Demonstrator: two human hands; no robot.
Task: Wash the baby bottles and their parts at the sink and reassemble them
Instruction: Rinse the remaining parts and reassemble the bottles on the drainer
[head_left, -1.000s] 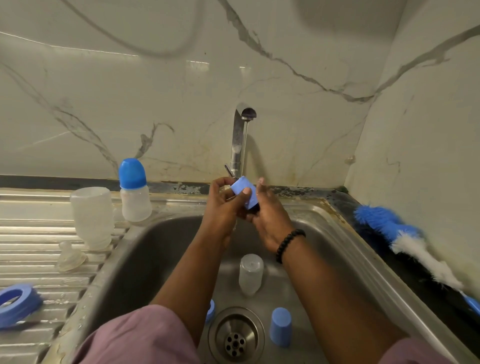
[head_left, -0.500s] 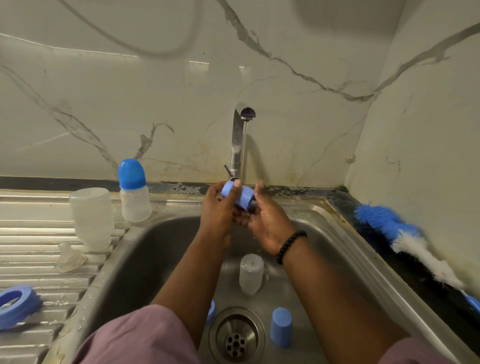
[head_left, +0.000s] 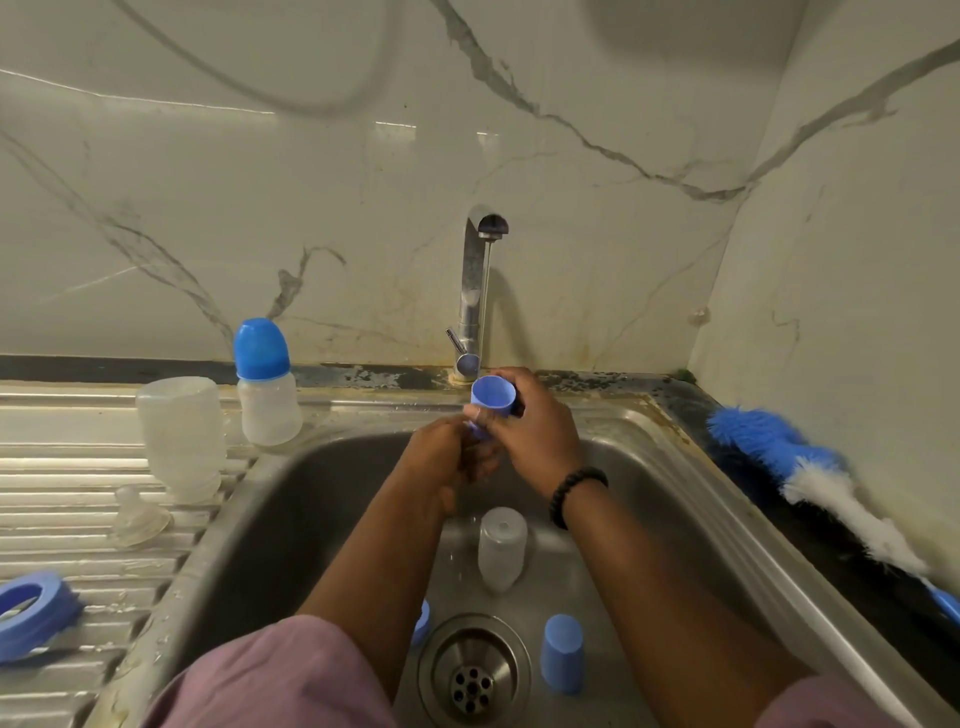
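Observation:
My right hand (head_left: 535, 431) grips a small blue bottle cap (head_left: 492, 395) under the tap (head_left: 475, 296), its open side turned toward me. A thin stream of water runs from the spout. My left hand (head_left: 441, 457) is curled just below and left of the cap, its fingertips at the cap's lower edge. In the sink (head_left: 291, 499) lie a clear small bottle (head_left: 501, 548), another blue cap (head_left: 562, 652) standing by the drain, and a blue part (head_left: 422, 621) half hidden behind my left arm.
On the ribbed drainboard stand an assembled bottle with a blue cap (head_left: 265, 384), an upturned clear bottle (head_left: 182, 436), a clear teat (head_left: 137, 517) and a blue screw ring (head_left: 31, 613). A blue and white bottle brush (head_left: 810, 478) lies on the right counter.
The blue cap has been turned so its open mouth faces me. My right hand has come over the top to grip it, and my left hand has dropped below it.

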